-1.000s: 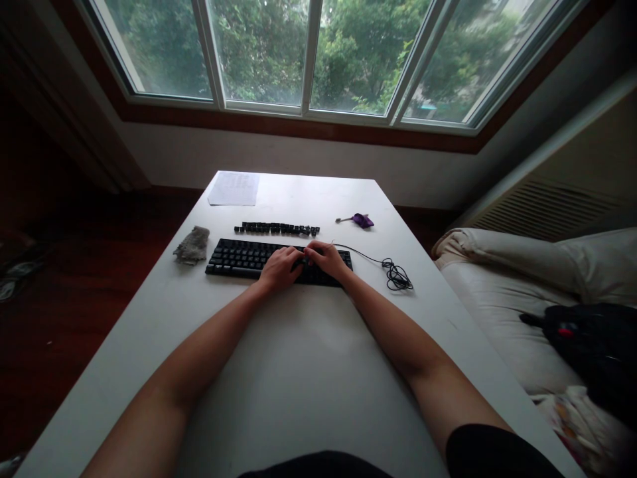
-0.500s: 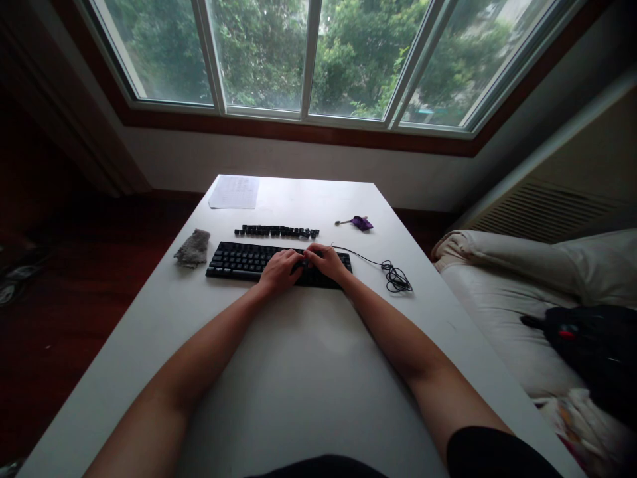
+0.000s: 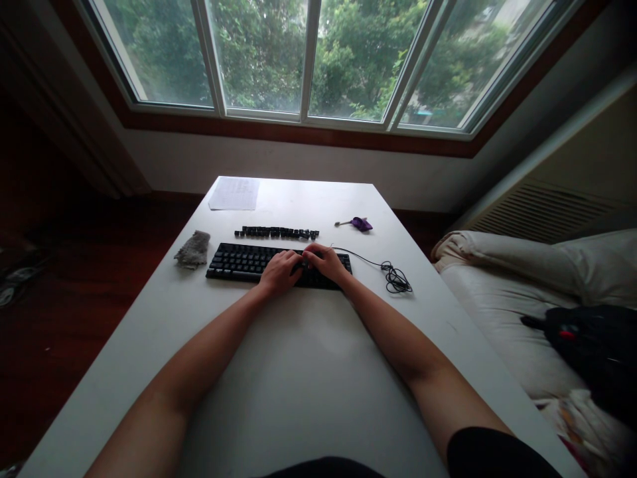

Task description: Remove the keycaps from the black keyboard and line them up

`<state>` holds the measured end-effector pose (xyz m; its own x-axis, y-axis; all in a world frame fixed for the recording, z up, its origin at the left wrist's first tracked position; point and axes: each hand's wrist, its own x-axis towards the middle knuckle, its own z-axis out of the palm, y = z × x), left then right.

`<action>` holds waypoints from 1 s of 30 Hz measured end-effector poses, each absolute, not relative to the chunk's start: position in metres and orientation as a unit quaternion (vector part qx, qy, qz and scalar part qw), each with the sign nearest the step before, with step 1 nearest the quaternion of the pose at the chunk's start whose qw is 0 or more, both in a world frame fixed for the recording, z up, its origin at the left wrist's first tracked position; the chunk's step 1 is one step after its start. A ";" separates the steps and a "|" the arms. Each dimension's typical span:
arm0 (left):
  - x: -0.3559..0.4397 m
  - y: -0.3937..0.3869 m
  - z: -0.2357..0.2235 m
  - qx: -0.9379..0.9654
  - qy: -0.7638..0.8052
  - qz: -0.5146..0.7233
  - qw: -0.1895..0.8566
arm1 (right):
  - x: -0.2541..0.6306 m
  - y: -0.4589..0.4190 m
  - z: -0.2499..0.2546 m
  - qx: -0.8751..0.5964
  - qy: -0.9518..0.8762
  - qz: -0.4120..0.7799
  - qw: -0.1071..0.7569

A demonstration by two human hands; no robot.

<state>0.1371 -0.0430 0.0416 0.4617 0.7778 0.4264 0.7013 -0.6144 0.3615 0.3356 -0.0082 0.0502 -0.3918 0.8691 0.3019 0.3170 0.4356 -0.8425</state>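
A black keyboard (image 3: 236, 260) lies across the white table, its middle covered by both hands. My left hand (image 3: 281, 271) rests on it with fingers curled together and the tips pointing at the other hand. From the right, my right hand (image 3: 324, 261) bends over the keys, thumb and fingers pinched. The fingertips of both hands meet above the keys; whatever small dark thing is between them is too small to make out. Just behind the keyboard, several loose black keycaps (image 3: 276, 232) stand in rows.
Left of the keyboard sits a crumpled grey cloth (image 3: 193, 249). A coiled black cable (image 3: 397, 277) lies to the right. Farther back are a purple object with a thin handle (image 3: 361, 224) and a paper sheet (image 3: 233, 192). A sofa (image 3: 497, 299) borders the table's right side.
My right fingers have shifted very slightly over the keys. Otherwise the hands, keyboard and keycaps stay where they were.
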 end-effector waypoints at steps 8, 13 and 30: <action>0.138 -0.043 0.041 0.851 0.436 0.283 0.069 | 0.336 -0.008 0.048 -0.392 -0.757 0.353 0.387; 0.137 -0.043 0.042 0.852 0.435 0.283 0.068 | 0.336 -0.009 0.051 -0.387 -0.757 0.356 0.388; 0.137 -0.042 0.039 0.855 0.432 0.282 0.059 | 0.336 -0.009 0.050 -0.390 -0.762 0.346 0.384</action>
